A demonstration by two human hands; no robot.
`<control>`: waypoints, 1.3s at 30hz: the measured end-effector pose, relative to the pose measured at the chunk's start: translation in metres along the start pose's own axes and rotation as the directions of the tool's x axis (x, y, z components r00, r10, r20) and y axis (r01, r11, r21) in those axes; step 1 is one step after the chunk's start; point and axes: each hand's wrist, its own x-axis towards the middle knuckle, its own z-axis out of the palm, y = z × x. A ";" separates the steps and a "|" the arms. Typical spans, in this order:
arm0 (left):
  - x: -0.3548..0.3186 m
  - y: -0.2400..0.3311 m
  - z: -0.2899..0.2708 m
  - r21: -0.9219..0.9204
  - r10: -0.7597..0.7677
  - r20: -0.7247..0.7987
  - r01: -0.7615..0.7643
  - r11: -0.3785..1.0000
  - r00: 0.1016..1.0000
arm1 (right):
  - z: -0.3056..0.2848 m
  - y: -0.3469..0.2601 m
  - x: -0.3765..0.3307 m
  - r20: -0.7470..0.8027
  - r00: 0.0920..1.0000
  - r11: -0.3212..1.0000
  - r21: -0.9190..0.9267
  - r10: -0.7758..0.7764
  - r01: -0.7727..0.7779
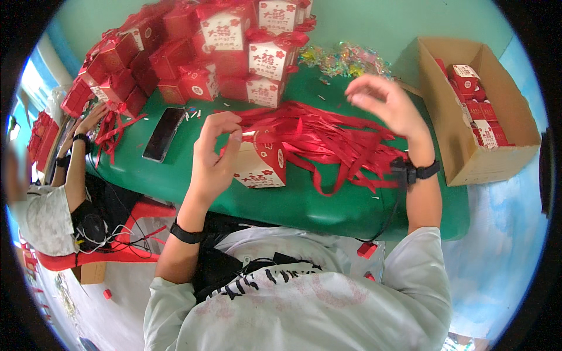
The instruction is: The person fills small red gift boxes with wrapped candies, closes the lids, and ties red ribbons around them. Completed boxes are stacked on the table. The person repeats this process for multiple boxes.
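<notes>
Near the table's front edge stands a small white-and-red gift box [260, 169]. My left hand [218, 149] is curled at its upper left side, thumb and fingers closed on the top edge. My right hand [383, 105] is raised to the right, with nothing seen in it, its fingers stretched out and slightly bent. Below and beside it a loose heap of red ribbons [345, 146] spreads across the table, reaching behind the box.
Stacked red-and-white gift boxes [222, 29] fill the back left of the green table [310, 213]. A phone [164, 134] lies left. Shiny wrapped candies [351, 58] lie at the back. An open cardboard box [492, 164] holds more gift boxes. At far left, a co-worker's hand [93, 117] touches ribbon.
</notes>
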 end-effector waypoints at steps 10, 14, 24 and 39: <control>0.008 0.013 -0.012 0.102 0.045 0.062 -0.051 0.993 0.997 | 0.134 -0.048 0.061 0.131 0.906 0.901 -0.120 -0.403 0.418; 0.002 0.011 -0.026 0.083 -0.020 -0.028 0.022 0.996 0.999 | 0.135 -0.043 0.056 0.238 0.920 0.926 -0.143 -0.312 0.351; 0.003 0.021 -0.056 -0.011 -0.022 -0.061 0.021 1.000 0.998 | 0.132 -0.043 0.059 0.309 0.901 0.949 0.180 -0.303 0.258; 0.013 0.041 -0.017 0.453 0.191 0.229 -0.278 0.847 0.954 | 0.135 -0.045 0.056 0.148 0.962 0.923 0.348 -0.230 0.167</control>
